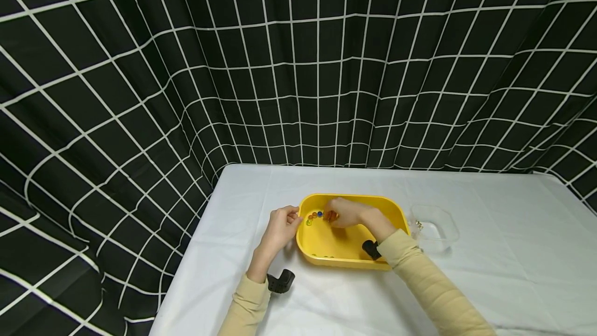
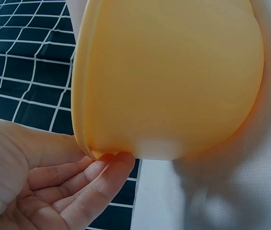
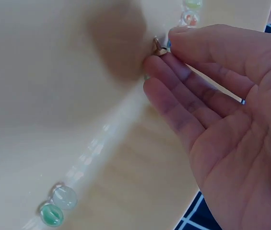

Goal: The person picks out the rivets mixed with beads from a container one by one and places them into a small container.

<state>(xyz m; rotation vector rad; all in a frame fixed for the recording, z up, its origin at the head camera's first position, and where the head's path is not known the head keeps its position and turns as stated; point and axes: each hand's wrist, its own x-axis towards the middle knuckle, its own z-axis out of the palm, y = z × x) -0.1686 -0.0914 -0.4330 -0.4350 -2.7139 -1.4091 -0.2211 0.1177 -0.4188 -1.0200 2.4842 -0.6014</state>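
My left hand [image 1: 281, 228] grips the left end of a yellow plastic tub [image 1: 326, 242]. In the left wrist view, the thumb and fingertips pinch the tub's rim [image 2: 80, 115]. Inside the tub, my right hand [image 1: 345, 212] reaches down near the far side. Between its thumb and fingertips is a small brass-coloured thumbtack [image 3: 158, 47], point outward. Just left of that hand lie a blue marble [image 1: 320, 214], an orange marble [image 1: 314, 215] and a yellowish marble [image 1: 309, 222]. A green marble [image 3: 52, 214] and a clear marble [image 3: 64, 197] rest along another edge of the floor.
Right of the tub stands a clear plastic box [image 1: 431, 231] with a few small brass-coloured pieces [image 1: 419, 225] at its left side. Both containers sit on a white-covered table [image 1: 513, 253]. A black curtain with white grid lines [image 1: 326, 82] hangs behind and at the sides.
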